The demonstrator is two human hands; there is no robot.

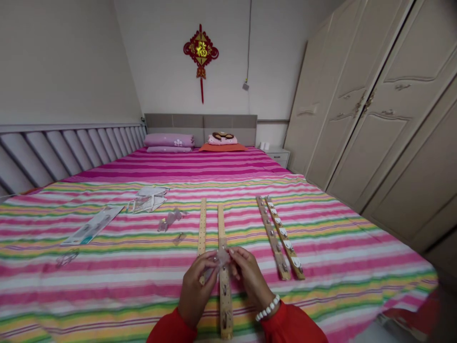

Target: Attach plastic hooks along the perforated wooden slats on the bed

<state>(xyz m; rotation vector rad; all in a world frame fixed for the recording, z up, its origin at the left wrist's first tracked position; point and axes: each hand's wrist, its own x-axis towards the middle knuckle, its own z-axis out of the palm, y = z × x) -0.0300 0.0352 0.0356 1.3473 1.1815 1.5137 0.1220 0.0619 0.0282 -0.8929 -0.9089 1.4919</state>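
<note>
Between the fingertips of both hands is a small clear plastic piece [223,257], over a wooden strip [225,305] with metal hooks on its near part. My left hand [199,281] pinches the piece from the left. My right hand [250,274], with a white bead bracelet [267,308] at the wrist, has its fingers closed on its right side. What lies inside the plastic is too small to tell. A plain wooden strip with holes [203,224] lies just left, partly behind my left hand.
Two strips with fittings, one with metal hooks [272,236] and one with white pieces [285,238], lie right. Left are crumpled plastic bits [172,219], clear packaging [148,199], a flat pack [94,226] and a small clear item [67,257] on the striped bed [135,295].
</note>
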